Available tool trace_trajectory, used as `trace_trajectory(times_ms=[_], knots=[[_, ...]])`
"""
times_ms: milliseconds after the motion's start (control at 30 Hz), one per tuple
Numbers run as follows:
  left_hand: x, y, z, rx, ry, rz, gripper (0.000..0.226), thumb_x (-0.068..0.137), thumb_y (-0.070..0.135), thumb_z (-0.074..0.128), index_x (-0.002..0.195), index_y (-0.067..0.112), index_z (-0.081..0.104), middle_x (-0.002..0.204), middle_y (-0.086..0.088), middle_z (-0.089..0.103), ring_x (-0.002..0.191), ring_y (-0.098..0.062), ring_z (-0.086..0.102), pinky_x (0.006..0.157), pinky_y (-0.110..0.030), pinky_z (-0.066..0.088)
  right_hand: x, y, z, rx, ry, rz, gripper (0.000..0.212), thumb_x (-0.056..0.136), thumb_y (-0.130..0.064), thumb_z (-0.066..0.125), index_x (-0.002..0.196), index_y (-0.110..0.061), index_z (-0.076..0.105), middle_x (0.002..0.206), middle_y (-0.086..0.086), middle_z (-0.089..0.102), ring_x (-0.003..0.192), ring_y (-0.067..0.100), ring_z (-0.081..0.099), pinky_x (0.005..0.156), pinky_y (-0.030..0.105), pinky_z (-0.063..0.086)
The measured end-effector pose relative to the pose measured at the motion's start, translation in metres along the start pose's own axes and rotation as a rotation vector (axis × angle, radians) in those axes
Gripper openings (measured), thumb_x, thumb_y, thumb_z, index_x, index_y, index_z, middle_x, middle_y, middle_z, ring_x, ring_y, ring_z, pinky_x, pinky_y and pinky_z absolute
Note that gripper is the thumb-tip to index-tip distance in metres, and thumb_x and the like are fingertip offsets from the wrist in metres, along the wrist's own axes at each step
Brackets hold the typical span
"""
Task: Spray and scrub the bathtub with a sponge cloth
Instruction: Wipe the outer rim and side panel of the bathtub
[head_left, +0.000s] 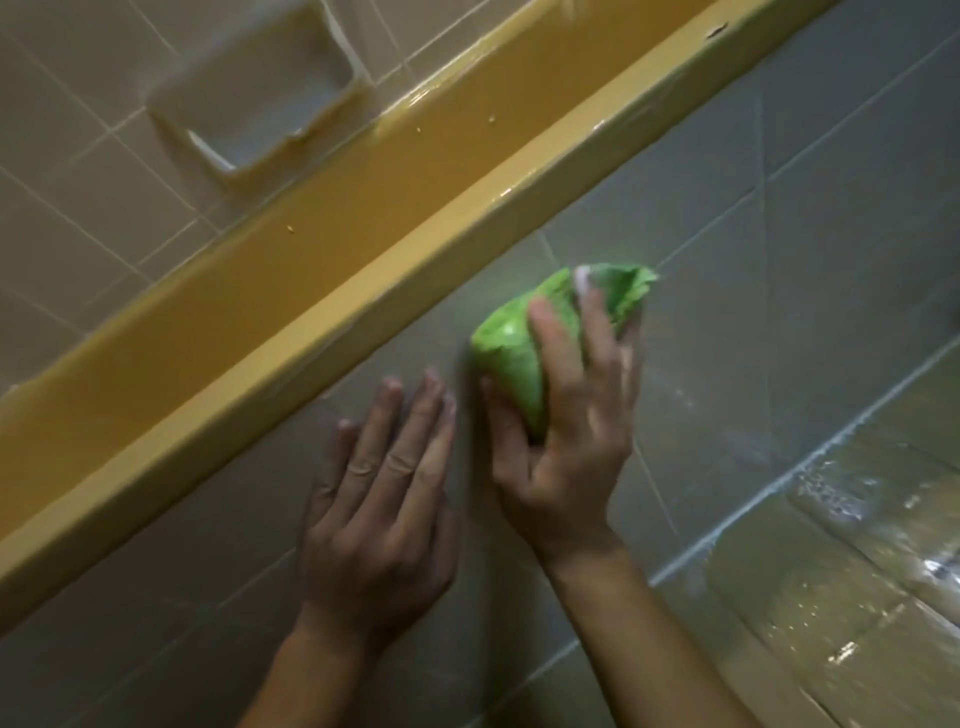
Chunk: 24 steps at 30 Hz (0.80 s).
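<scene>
Two bare hands, left hand (379, 519) and right hand (566, 452), each on an uncovered forearm: left forearm (306, 675), right forearm (660, 639), bare right down to the lower edge of the view. Long, slim fingers (400, 457) on the left, deeply creased across the knuckles, ending in short, rounded, pale nails (393, 387). Faint tendon ridges along the back of that hand. Right hand smeared by blur, its finer detail unreadable.

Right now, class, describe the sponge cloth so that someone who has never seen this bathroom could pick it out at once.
Find the long yellow ledge running diagonally across the view. Below it, on the grey tiled wall, the left hand lies flat and the right hand grips the sponge cloth. It is the only bright green, crumpled thing there.
</scene>
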<state>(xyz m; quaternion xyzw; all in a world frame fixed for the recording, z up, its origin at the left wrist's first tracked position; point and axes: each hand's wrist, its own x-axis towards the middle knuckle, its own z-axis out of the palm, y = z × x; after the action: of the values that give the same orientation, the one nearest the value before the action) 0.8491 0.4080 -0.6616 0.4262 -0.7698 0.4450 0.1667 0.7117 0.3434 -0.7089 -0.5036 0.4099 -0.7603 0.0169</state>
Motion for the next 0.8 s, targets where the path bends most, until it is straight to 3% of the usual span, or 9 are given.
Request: trace_trajectory(times_ms=[67, 100, 267, 333, 500, 567, 667, 733, 800], knots=[[-0.005, -0.014, -0.007, 0.062, 0.047, -0.021, 0.053, 0.093, 0.011, 0.053, 0.146, 0.008, 0.058, 0.157, -0.009, 0.047, 0.155, -0.028, 0.032, 0.129, -0.046, 0.014, -0.011, 0.015, -0.001, -0.055, -0.046, -0.108, 0.045, 0.101, -0.032, 0.055, 0.142, -0.016, 0.049, 0.152, 0.021, 0.045, 0.143, 0.050, 0.041, 0.118, 0.066, 0.028], [-0.008, -0.020, -0.009, 0.084, 0.078, -0.032, 0.054, 0.092, 0.012, 0.056, 0.145, 0.009, 0.059, 0.156, -0.009, 0.048, 0.155, -0.030, 0.034, 0.128, -0.047, 0.014, -0.019, 0.029, -0.002, -0.087, -0.003, -0.040, 0.046, 0.101, -0.033, 0.054, 0.143, -0.016, 0.048, 0.152, 0.021, 0.045, 0.144, 0.046, 0.042, 0.119, 0.063, 0.029], [-0.020, -0.020, -0.015, 0.042, 0.078, -0.100, 0.055, 0.092, 0.008, 0.051, 0.147, 0.009, 0.057, 0.161, -0.010, 0.042, 0.157, -0.030, 0.029, 0.130, -0.047, 0.010, -0.004, 0.069, -0.015, 0.045, 0.544, 1.158, 0.053, 0.106, -0.046, 0.049, 0.151, -0.019, 0.043, 0.153, 0.009, 0.051, 0.138, 0.029, 0.051, 0.107, 0.026, 0.038], [-0.026, -0.014, -0.014, 0.023, 0.028, -0.100, 0.060, 0.092, 0.005, 0.044, 0.151, 0.009, 0.051, 0.165, -0.009, 0.035, 0.158, -0.027, 0.025, 0.131, -0.045, 0.008, -0.005, 0.042, -0.003, 0.014, 0.483, 1.043, 0.055, 0.106, -0.044, 0.049, 0.154, -0.018, 0.041, 0.156, 0.009, 0.049, 0.140, 0.027, 0.049, 0.112, 0.030, 0.039], [-0.029, -0.018, -0.014, -0.009, 0.044, -0.117, 0.057, 0.094, 0.006, 0.043, 0.151, 0.008, 0.053, 0.166, -0.010, 0.031, 0.158, -0.026, 0.024, 0.131, -0.043, 0.008, -0.061, -0.045, 0.034, -0.034, 0.104, 0.165, 0.051, 0.106, -0.037, 0.050, 0.149, -0.010, 0.043, 0.158, 0.013, 0.041, 0.150, 0.026, 0.037, 0.118, 0.060, 0.034], [-0.029, -0.020, -0.016, 0.001, 0.038, -0.117, 0.056, 0.095, 0.008, 0.043, 0.149, 0.009, 0.055, 0.165, -0.011, 0.033, 0.159, -0.026, 0.024, 0.131, -0.044, 0.008, -0.091, -0.025, 0.033, -0.109, 0.077, 0.109, 0.052, 0.106, -0.041, 0.048, 0.146, -0.009, 0.044, 0.155, 0.017, 0.044, 0.149, 0.030, 0.038, 0.119, 0.059, 0.033], [-0.032, -0.022, -0.020, -0.002, 0.013, -0.105, 0.057, 0.093, 0.010, 0.044, 0.150, 0.012, 0.055, 0.165, -0.009, 0.035, 0.159, -0.025, 0.024, 0.131, -0.044, 0.009, -0.121, 0.022, 0.019, -0.122, 0.284, 0.758, 0.062, 0.102, -0.061, 0.042, 0.148, -0.020, 0.044, 0.154, 0.013, 0.049, 0.142, 0.032, 0.047, 0.116, 0.044, 0.040], [-0.034, -0.024, -0.022, -0.004, 0.002, -0.098, 0.058, 0.093, 0.009, 0.043, 0.150, 0.013, 0.055, 0.166, -0.007, 0.034, 0.159, -0.025, 0.023, 0.131, -0.044, 0.008, -0.122, 0.059, 0.005, -0.080, 0.444, 1.254, 0.062, 0.105, -0.055, 0.042, 0.152, -0.015, 0.042, 0.153, 0.015, 0.050, 0.137, 0.037, 0.051, 0.109, 0.037, 0.040], [-0.035, -0.025, -0.024, -0.007, -0.012, -0.099, 0.059, 0.094, 0.008, 0.041, 0.151, 0.014, 0.055, 0.167, -0.006, 0.032, 0.160, -0.024, 0.021, 0.131, -0.044, 0.006, -0.108, 0.065, -0.001, -0.092, 0.466, 1.360, 0.058, 0.108, -0.046, 0.043, 0.154, -0.011, 0.039, 0.154, 0.018, 0.049, 0.136, 0.040, 0.050, 0.109, 0.037, 0.040]])
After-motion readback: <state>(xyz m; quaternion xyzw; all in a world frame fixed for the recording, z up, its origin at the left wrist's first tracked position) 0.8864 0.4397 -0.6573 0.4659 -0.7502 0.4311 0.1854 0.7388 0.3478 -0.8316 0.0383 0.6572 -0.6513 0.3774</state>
